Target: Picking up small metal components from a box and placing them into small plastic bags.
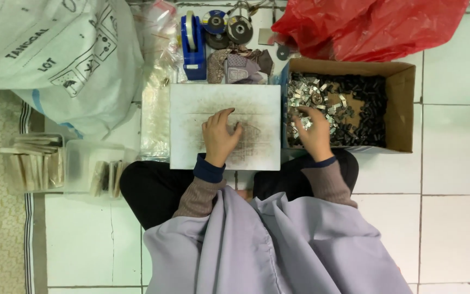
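Small metal pieces (307, 98), silvery and mixed with black ones (363, 109), fill the cardboard box (403, 103) sitting on the tiled floor just right of the board. The right hand (314, 133) is dug into that pile, fingers (300, 121) curled down among the pieces, though honestly I can't tell if they're actually pinching one. The left hand (220, 136) rests flat-ish on the smudged white board (191, 109), fingers loosely spread, holding nothing. Past the board's far edge there's a blue tape dispenser (192, 49) and a few grinding discs (227, 28). A red plastic bag (371, 24) sits behind the box, a big white sack (50, 54) off to the left, and clear tubs (85, 158) with flat sticks.
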